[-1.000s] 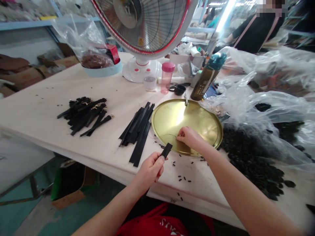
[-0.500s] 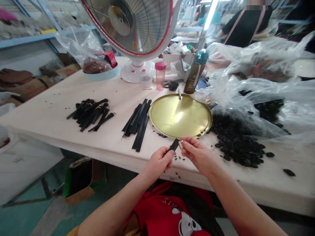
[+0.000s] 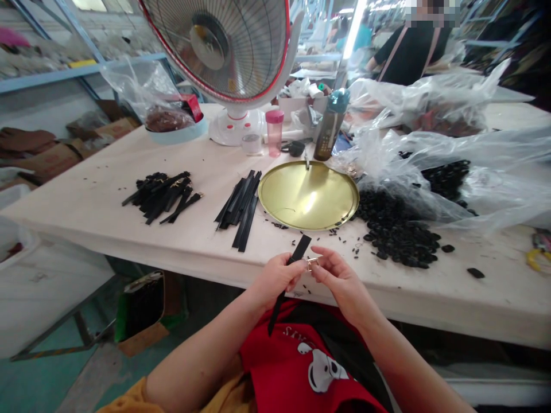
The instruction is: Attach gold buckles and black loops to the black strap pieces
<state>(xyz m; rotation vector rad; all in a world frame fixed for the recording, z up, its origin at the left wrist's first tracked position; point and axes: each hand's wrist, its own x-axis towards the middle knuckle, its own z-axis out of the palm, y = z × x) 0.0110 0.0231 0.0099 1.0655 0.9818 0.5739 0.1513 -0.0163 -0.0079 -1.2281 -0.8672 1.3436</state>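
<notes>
The step in hand looks like bringing a small gilt metal fitting (image 3: pixel 311 264) up to a black strap (image 3: pixel 300 249), with both hands meeting at the near edge of the counter (image 3: pixel 185 246). The left hand (image 3: pixel 279 276) is closed around the strap, fingers curled and thumb on top; one end stands up past the thumb, while the other hangs below the fist, beyond the counter's near edge and in front of the red apron (image 3: pixel 275 367). The right hand (image 3: pixel 340 280) is partly spread, its thumb and forefinger taking the fitting by the side. The fitting sits right beside the left fingertips, but whether the strap passes through it cannot be told. The next move seems to call for a steady left grip and a small, well-aligned turn of the right fingertips, since so slight a piece could easily slip.

As for room, the stretch beyond the hands is bounded by the round golden tray (image 3: pixel 301 198), with small black bits (image 3: pixel 280 226) scattered along its near rim. Left of the tray lies a bundle of plain straps (image 3: pixel 239 209), and farther toward the counter's left end a pile of straps with gilt fittings (image 3: pixel 163 198). A heap of black pieces (image 3: pixel 400 232) crowds the right side. The freest path for the left elbow appears to be along the near edge, toward the left corner
</notes>
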